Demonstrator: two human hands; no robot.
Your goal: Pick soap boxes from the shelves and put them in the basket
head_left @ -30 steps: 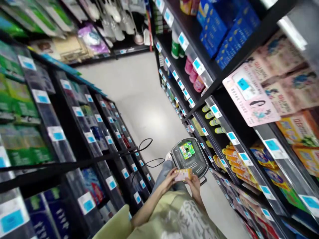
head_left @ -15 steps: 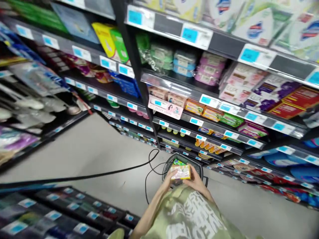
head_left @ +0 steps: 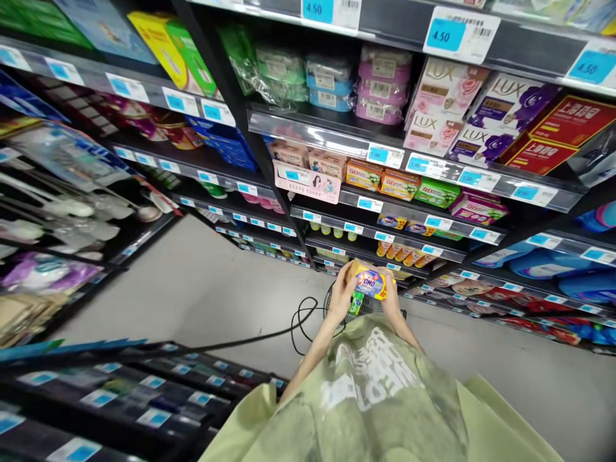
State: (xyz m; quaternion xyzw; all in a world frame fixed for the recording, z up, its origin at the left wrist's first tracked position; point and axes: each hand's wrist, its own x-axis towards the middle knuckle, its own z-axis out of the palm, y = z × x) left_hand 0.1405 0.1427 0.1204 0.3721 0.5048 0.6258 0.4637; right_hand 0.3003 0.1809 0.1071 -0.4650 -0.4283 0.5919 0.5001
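Between both hands I hold a yellow and purple OMO soap pack [head_left: 369,282], its printed front turned up toward me. My left hand [head_left: 342,290] grips its left end, with the thumb over the front edge. At the right end, my right hand [head_left: 391,296] closes round the pack. Below it stands a dark shopping basket [head_left: 332,300] on the floor, partly hidden by my hands and shirt. A green packet [head_left: 355,303] shows inside the basket.
Shelves of boxed soaps [head_left: 433,133] and plastic soap dishes [head_left: 380,86] rise ahead. Kitchen utensils [head_left: 72,205] hang at the left. A black cable [head_left: 260,338] runs across the grey floor [head_left: 192,282] toward the basket. Another shelf unit [head_left: 144,391] stands at the lower left.
Both hands have raised the soap pack away from the basket and turned it, so the OMO front now shows instead of a paler face. The view has shifted closer to the shelves.
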